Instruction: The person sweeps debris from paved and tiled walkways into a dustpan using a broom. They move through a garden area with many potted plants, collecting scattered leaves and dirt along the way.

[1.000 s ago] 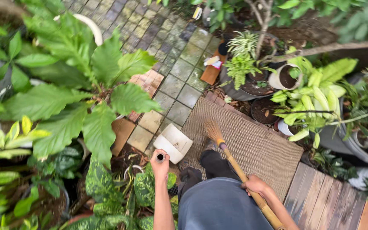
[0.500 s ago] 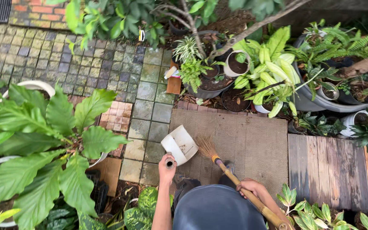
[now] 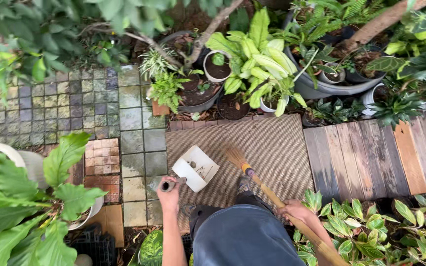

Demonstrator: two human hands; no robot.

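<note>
Left grip (image 3: 169, 189) closed round handle of white dustpan (image 3: 196, 168), pan just ahead on brown mat (image 3: 272, 143). Right grip (image 3: 294, 211) wrapped round broom (image 3: 252, 178) stick, bristles beside pan. Potted plants (image 3: 252, 59) beyond.

- Open room was mostly the brown mat (image 3: 277, 148) and the wooden boards (image 3: 371, 152) to its right, nothing standing on either.
- Potted plants (image 3: 252, 74) lined the mat's far edge, blocking that way.
- Big leafy plant (image 3: 35, 192) crowded the left side, beside the left hand (image 3: 169, 191).
- More foliage (image 3: 361, 231) hemmed in the right hand (image 3: 296, 211) and the broom (image 3: 252, 177).
- White dustpan (image 3: 195, 168) sat on the mat's left edge.
</note>
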